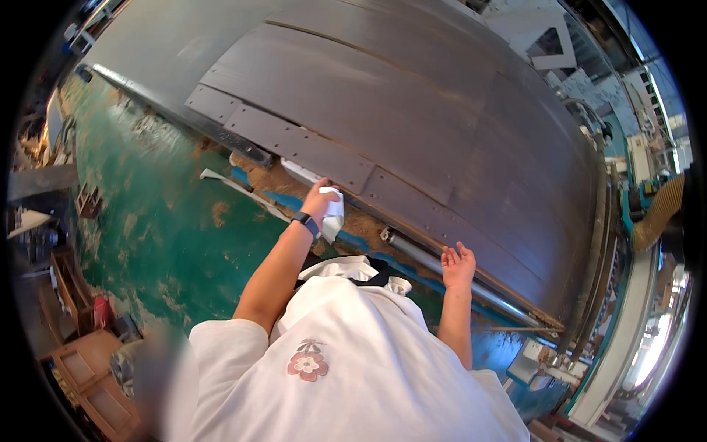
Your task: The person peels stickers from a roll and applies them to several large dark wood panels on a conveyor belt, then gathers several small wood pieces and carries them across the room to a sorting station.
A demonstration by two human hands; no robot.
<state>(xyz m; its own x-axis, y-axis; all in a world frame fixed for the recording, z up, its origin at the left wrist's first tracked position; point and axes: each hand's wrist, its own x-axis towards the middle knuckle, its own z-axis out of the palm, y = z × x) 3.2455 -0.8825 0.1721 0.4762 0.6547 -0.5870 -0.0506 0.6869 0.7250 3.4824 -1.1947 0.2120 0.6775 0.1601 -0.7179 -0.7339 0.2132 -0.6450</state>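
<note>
I see the left hand (318,202) holding crumpled white stuff (333,215) by the brown table (383,103). The right hand (458,268), fingers loose, is near its edge.

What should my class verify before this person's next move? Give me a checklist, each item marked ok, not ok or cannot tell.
1. Left hand has a grip on the white item: ok, it is held in the fingers.
2. Right hand free: ok, fingers spread, nothing visible in it.
3. Wrists bare: not ok, a dark watch is on the left wrist.
4. Right hand off the metal roller: cannot tell, they overlap in this view.
5. Roller at rest: cannot tell from a still picture.
6. Green floor swept: not ok, brown debris lies scattered on it.
</note>
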